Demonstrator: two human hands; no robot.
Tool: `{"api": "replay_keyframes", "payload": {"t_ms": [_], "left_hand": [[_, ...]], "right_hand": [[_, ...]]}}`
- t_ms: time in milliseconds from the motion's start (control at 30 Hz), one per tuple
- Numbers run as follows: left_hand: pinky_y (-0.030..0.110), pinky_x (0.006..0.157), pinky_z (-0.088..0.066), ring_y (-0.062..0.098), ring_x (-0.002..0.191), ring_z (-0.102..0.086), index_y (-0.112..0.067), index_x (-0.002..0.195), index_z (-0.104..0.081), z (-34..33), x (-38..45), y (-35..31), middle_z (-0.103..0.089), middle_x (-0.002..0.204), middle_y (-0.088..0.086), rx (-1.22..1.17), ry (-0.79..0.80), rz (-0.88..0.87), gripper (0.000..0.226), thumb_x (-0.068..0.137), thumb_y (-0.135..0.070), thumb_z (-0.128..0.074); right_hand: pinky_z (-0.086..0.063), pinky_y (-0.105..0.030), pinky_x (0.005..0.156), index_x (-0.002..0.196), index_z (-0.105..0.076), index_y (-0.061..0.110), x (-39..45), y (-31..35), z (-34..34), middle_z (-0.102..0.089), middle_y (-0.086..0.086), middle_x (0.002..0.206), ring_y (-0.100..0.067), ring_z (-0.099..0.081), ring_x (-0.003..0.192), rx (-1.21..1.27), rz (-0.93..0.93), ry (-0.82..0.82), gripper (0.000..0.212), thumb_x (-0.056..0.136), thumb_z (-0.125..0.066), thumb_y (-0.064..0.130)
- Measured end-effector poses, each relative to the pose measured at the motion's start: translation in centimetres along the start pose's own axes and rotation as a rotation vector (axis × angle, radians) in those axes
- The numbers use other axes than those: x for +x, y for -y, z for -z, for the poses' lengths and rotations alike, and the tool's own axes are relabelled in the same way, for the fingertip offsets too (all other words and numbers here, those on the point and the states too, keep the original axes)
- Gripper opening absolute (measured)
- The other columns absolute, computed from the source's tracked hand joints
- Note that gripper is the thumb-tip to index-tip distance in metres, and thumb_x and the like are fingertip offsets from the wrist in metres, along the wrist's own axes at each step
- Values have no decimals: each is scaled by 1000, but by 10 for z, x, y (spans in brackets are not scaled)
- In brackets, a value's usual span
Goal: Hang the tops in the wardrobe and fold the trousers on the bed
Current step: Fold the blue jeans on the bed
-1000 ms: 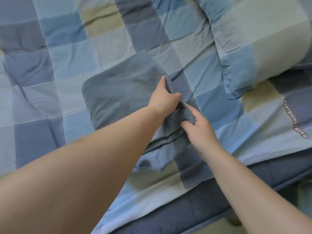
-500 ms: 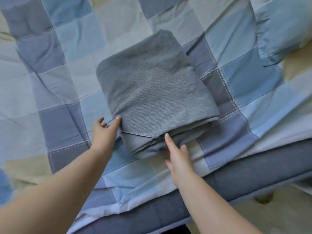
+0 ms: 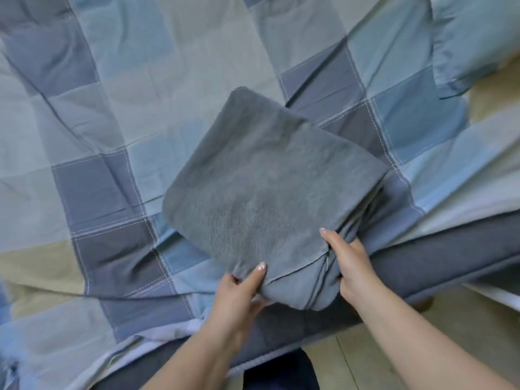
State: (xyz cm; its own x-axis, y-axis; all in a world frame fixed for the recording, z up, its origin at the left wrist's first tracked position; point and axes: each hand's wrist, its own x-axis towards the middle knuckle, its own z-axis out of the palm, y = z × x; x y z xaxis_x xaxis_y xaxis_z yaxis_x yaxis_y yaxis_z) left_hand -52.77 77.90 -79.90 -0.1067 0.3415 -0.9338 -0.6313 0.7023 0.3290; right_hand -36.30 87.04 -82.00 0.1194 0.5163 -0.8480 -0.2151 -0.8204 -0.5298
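Trousers [image 3: 270, 198] look fully folded now, a neat grey square sitting mid-bed [image 3: 84, 136], near the 6 o'clock edge. Left hand [image 3: 239, 291] pinches the near corner, thumb on top; right hand [image 3: 349, 266] grips the layered edge around 4 o'clock. Guessing they're just placing it. No tops or wardrobe in view, so can't judge that part.
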Motion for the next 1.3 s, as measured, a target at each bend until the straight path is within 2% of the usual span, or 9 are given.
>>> {"api": "replay_keyframes", "payload": {"t_ms": [100,200,367,433,600,733,833,933,1300], "left_hand": [[30,74,-57,13,99,-69,-14,116,-56,-18,-26,48,-72,108,-1,-128,16,147,27,90,-18,-62],[34,81,-55,6,83,-68,-11,108,-52,-15,-24,46,-70,92,-3,-230,-114,72,28,89,-27,-62],[39,95,-48,13,112,-60,-19,138,-45,18,4,-10,-58,133,3,-391,-233,-86,61,83,-39,-63],[42,95,-48,17,117,-58,-18,137,-47,23,11,-17,-60,131,3,-409,-254,-67,70,75,-41,-67],[45,92,-50,23,95,-66,-5,108,-62,25,24,-21,-72,98,10,-345,-289,240,40,82,-36,-70],[50,94,-50,24,101,-66,-7,107,-63,70,29,-43,-72,106,10,-136,-159,117,38,78,-30,-68],[41,75,-60,21,93,-69,-6,112,-61,90,32,-70,-72,105,8,275,-39,29,50,73,-36,-68],[22,60,-56,15,82,-72,-8,102,-63,73,47,-107,-75,93,3,584,57,-27,58,62,-48,-77],[16,47,-51,0,53,-66,-24,78,-64,-7,49,-133,-68,58,-17,706,-94,-363,29,70,-47,-79]], "right_hand": [[-55,-28,76,115,-61,16,-3,9,34,-72,-1,102,-16,-70,91,-136,28,23,31,85,-67,12],[-54,-18,71,109,-60,26,-2,6,51,-72,8,102,-7,-69,92,-149,56,63,35,77,-74,22],[-47,-22,87,113,-53,41,-6,-18,51,-67,21,109,1,-63,102,-173,75,34,71,50,-81,57],[-47,-22,86,116,-50,39,-3,-20,49,-65,22,108,3,-61,101,-191,77,15,65,61,-83,48],[-51,-23,73,103,-59,33,17,-11,62,-71,12,97,-6,-68,87,-223,16,-22,33,76,-78,25],[-53,-27,75,113,-63,17,20,-4,59,-74,2,98,-14,-71,90,-116,-98,116,50,67,-82,24],[-54,-27,80,111,-64,16,23,5,59,-74,1,102,-13,-70,94,-123,-71,163,73,47,-86,43],[-56,-20,69,103,-66,16,29,14,57,-75,2,95,-12,-71,90,-91,-71,210,56,54,-80,38],[-55,-31,77,105,-65,14,7,10,58,-74,-5,97,-18,-71,89,-40,-67,139,29,79,-74,23]]}}
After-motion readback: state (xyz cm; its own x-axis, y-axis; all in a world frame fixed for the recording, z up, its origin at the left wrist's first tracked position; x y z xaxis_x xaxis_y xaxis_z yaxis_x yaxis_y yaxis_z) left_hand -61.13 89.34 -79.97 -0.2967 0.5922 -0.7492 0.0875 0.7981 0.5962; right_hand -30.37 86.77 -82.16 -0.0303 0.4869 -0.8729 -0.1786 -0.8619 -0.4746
